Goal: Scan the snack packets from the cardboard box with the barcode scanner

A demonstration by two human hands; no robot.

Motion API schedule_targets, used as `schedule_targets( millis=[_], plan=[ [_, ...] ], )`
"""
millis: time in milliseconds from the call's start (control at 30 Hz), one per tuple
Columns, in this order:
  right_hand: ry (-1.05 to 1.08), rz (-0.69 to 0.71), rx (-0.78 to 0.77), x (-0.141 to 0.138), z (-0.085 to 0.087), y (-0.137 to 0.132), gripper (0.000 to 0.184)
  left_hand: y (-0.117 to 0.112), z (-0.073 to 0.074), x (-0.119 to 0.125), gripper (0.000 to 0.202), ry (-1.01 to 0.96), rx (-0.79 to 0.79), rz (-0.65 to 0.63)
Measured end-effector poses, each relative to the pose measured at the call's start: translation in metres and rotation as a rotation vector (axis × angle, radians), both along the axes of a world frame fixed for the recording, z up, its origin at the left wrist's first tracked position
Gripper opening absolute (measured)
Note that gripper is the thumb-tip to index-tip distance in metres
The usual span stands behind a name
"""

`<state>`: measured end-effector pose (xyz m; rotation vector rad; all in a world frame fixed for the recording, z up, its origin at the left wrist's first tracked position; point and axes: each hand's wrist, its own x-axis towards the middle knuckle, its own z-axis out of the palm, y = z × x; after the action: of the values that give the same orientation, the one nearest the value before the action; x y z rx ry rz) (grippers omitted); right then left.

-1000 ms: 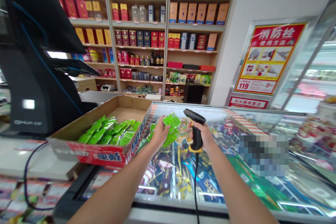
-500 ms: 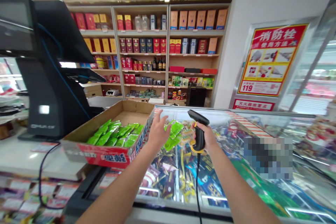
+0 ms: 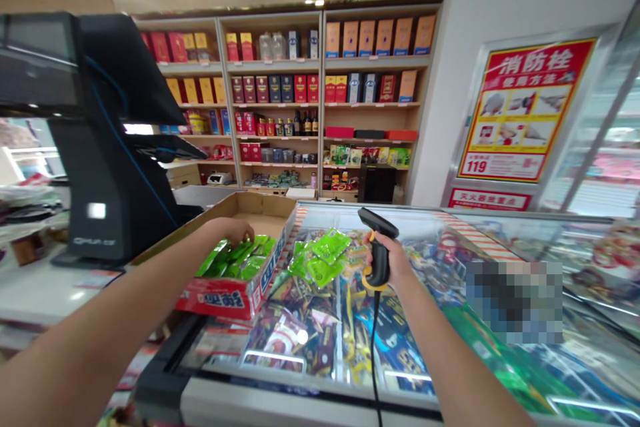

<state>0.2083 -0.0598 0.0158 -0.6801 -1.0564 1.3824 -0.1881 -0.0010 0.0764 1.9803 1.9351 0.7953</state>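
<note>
Right hand [image 3: 393, 259] grips a black scanner [image 3: 380, 263] above the freezer [image 3: 300, 407], where several green packets [image 3: 327, 257] lie; the left hand [image 3: 237, 230] reaches into a cardboard box [image 3: 220, 300] among more packets [image 3: 255, 260], its grip impossible to tell.

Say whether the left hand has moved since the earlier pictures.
Yes, leftward: the left hand was beside the cardboard box, over the glass top; now it reaches into the box.
</note>
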Motion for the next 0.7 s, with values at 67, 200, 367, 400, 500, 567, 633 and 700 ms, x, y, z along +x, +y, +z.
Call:
schedule_targets(
  millis=[67, 200, 367, 400, 500, 567, 633, 700],
  plan=[
    [0.022, -0.010, 0.009, 0.000, -0.001, 0.001, 0.024, -0.003, -0.001, -0.003, 0.013, -0.029, -0.139, -0.009],
    [-0.008, -0.001, 0.006, 0.000, -0.002, 0.002, 0.026, -0.005, 0.006, -0.001, 0.016, 0.155, -0.323, -0.040],
    [-0.060, -0.003, 0.005, -0.002, 0.000, -0.001, 0.029, -0.004, 0.018, 0.003, 0.020, 0.458, -0.227, -0.133],
    [-0.060, -0.003, 0.006, -0.002, 0.001, -0.002, 0.029, -0.004, 0.023, 0.004, 0.021, 0.470, -0.173, -0.143],
    [-0.051, -0.007, 0.017, -0.002, 0.001, -0.003, 0.027, -0.007, 0.040, 0.011, 0.023, 0.376, 0.044, -0.077],
    [-0.052, -0.005, 0.024, -0.002, 0.000, -0.002, 0.026, -0.010, 0.051, 0.020, 0.020, 0.218, 0.199, 0.016],
    [-0.058, 0.003, 0.026, -0.003, -0.001, -0.001, 0.027, -0.016, 0.056, 0.036, 0.016, -0.026, 0.326, 0.092],
    [-0.045, 0.001, 0.033, -0.003, -0.002, 0.000, 0.026, -0.022, 0.050, 0.061, 0.016, -0.362, 0.430, 0.117]
  ],
)
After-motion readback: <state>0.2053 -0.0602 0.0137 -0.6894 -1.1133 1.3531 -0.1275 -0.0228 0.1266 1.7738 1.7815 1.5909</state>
